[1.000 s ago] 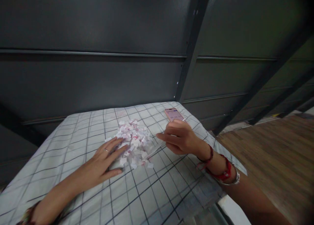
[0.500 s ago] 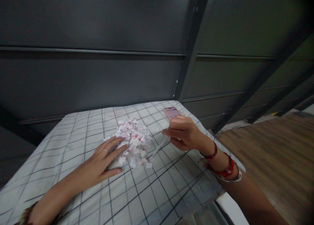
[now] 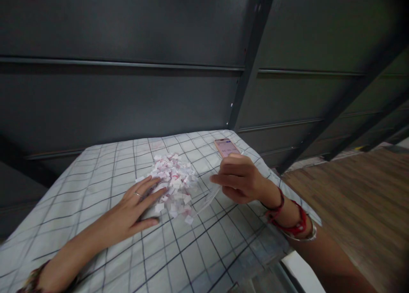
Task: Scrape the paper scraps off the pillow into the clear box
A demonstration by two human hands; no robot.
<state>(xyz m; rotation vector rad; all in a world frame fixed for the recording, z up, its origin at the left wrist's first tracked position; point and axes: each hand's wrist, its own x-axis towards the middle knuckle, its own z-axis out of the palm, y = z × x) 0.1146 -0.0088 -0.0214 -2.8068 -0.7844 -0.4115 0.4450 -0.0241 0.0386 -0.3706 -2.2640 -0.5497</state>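
Note:
A loose heap of small torn paper pieces, white with pink-red marks, lies on the checked cloth. My left hand rests flat at the heap's left side, fingers spread, its fingertips touching the scraps. To the right of the heap, my right hand is closed above the cloth. From its fingers a thin, whitish see-through strip slants down to the heap's lower right edge. Motion blurs the strip, so I cannot tell its exact kind. One paper piece sits by its lower end.
Behind my right hand lies a phone with its screen lit. A dark panelled wall stands along the cloth's far edge. Wooden flooring shows at the right. Below my right forearm is a white edge of something partly hidden.
My right hand has shifted slightly down, uncovering more of the phone, and the strip looks more blurred. A paper piece at the heap's lower right has moved slightly left. My left hand stays put.

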